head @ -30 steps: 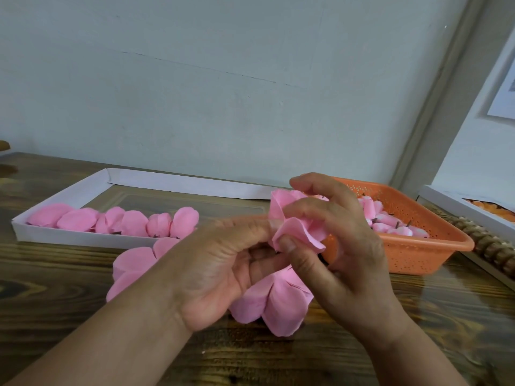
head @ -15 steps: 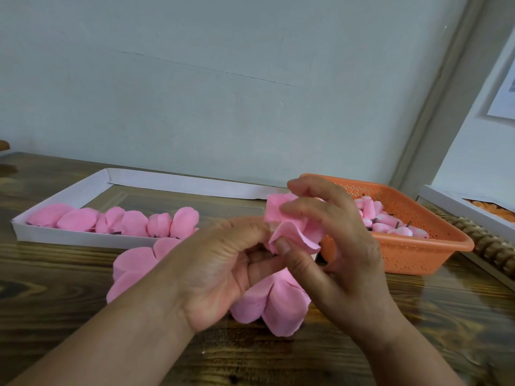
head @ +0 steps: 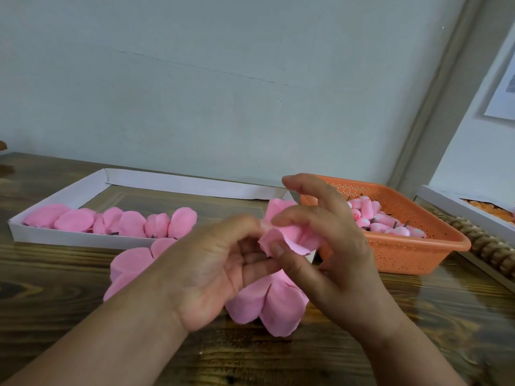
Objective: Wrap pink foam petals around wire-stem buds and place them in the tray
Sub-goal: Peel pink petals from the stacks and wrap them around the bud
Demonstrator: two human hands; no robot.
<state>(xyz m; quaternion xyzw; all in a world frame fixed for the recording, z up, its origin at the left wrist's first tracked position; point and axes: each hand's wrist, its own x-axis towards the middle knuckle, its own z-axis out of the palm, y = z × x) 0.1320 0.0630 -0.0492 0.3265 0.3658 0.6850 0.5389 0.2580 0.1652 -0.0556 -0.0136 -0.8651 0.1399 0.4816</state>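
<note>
White tray point(head: 69, 238) on the left holds done flowers point(head: 122, 224). My left hand point(head: 211, 271) and right hand point(head: 331, 254) both pinch one pink petal point(head: 289, 238) above loose petals point(head: 267, 305) on the tabletop point(head: 55, 296). Orange basket point(head: 412, 254) of buds point(head: 381, 221) sits right.

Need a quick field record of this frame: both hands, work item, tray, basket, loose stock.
left hand: grips the base of the pink foam petal flower
right hand: thumb and fingers pinch the pink foam petal flower; index finger raised
bud and wire stem: hidden by the hands
white cardboard tray: row of wrapped pink flowers along its near wall
orange perforated plastic basket: holds small pink buds
loose pink foam petals: on the dark wooden table, below the hands
</note>
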